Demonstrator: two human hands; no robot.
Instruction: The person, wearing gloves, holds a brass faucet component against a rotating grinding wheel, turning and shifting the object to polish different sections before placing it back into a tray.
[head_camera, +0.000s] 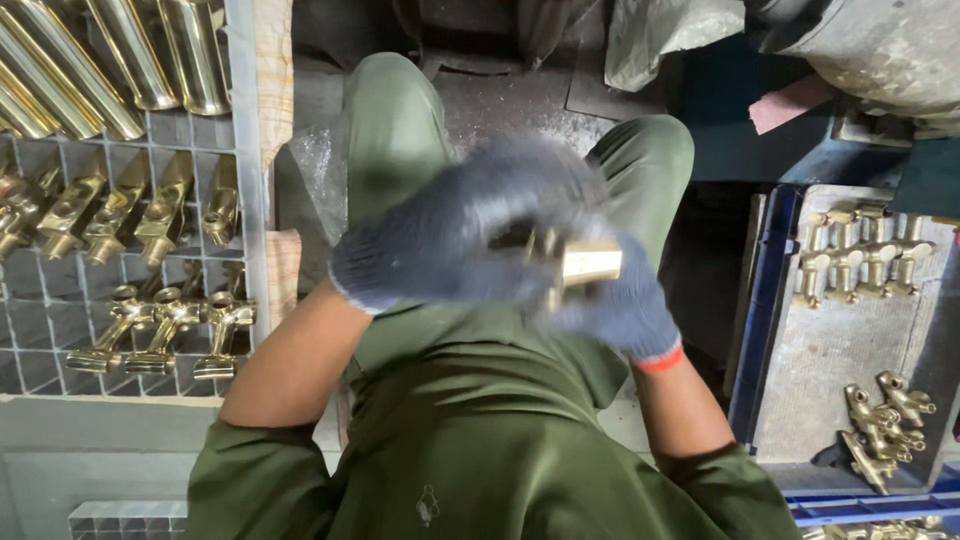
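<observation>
While your forearms angle inward above your lap, both gloved hands meet: left hand (450, 235) and right hand (610, 300) each keep a clenched grip on the brass fitting (588, 263), motion-blurred.

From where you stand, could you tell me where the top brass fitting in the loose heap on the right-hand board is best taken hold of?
Probably by its straight stem, coming from above and the left. The top brass fitting lies tilted across the loose heap, its open ends jutting right, and the grey board is bare on its left.
</observation>
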